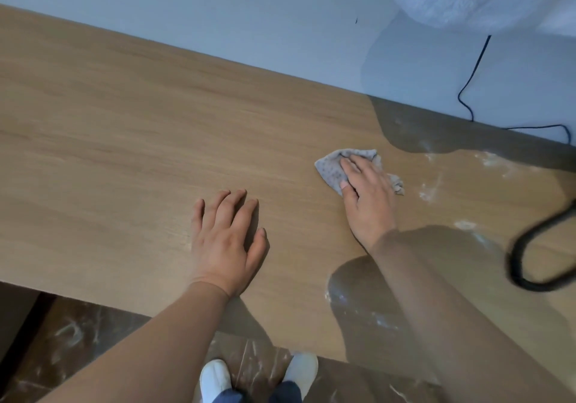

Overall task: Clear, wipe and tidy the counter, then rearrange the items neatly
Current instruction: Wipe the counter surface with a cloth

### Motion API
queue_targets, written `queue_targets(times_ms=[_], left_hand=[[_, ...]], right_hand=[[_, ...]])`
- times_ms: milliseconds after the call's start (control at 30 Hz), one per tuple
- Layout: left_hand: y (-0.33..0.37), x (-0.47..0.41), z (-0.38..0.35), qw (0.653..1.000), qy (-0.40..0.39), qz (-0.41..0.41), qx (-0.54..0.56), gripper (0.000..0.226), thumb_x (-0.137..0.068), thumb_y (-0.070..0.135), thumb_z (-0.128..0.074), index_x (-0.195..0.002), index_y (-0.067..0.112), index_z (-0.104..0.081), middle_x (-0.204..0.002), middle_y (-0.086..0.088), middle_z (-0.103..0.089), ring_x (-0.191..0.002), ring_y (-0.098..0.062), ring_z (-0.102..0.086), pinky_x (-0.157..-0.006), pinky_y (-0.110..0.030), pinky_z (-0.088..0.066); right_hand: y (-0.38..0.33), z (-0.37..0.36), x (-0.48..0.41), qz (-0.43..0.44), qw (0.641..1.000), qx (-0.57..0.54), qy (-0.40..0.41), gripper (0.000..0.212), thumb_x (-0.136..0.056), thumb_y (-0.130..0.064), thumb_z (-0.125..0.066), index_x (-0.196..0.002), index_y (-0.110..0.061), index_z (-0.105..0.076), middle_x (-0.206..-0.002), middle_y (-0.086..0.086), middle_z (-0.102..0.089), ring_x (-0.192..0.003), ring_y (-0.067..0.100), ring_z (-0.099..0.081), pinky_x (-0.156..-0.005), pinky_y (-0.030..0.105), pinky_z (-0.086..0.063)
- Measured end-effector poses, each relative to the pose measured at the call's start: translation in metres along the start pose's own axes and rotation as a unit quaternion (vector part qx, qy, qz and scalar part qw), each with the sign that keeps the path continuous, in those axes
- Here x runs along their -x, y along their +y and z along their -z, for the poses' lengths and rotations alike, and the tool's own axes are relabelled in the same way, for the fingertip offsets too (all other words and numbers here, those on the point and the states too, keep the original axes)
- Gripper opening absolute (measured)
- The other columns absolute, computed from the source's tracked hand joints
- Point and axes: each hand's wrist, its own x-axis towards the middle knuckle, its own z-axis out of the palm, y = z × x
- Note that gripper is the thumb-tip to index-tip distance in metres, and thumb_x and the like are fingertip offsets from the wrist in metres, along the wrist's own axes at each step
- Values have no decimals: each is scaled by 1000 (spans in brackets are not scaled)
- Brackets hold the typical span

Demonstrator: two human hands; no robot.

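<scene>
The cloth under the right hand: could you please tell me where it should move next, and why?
Probably slide the cloth to the right, over the white smears on the counter. The right hand presses it flat just left of them, and the wood to the cloth's left looks clean.

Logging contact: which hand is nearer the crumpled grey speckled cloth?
Right. The right hand presses on the grey cloth; left hand lies flat on the wooden counter, apart, to its left.

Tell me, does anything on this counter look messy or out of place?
White powdery smears streak the counter right of the cloth under the right hand, so that part looks unwiped.
</scene>
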Motion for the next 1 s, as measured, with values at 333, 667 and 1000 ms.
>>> queue_targets(times_ms=[333, 667, 1000], left_hand=[[-1, 1, -4, 1000, 13, -6, -5, 59, -87, 52, -34, -132, 20, -55, -143, -4, -46, -138, -27, -31, -118, -51, -10], [-4, 2, -6, 999, 26, -24, -11, 50, -93, 49, -41, -133, 21, -51, -143, -5, -44, -138, -27, -28, -117, -54, -10], [1, -2, 12, 998, -52, -26, -23, 66, -91, 64, -35, -142, 23, -42, -154, -8, -31, -142, -29, -24, -117, -53, -11]], right_hand=[[-32, -12, 102, -12, 997, -32, 63, 44, -93, -25, -41, -130, -10, -61, -136, 6, -57, -129, 25, -49, -106, 51, -38], [-65, -13, 183, -19, 995, -56, 79, 38, -95, -17, -50, -132, -12, -60, -138, 4, -55, -133, 20, -45, -109, 51, -35], [-99, -3, 250, -75, 987, -121, 70, 30, -87, -12, -60, -114, -17, -72, -118, -5, -63, -113, 10, -54, -102, 24, -40]])
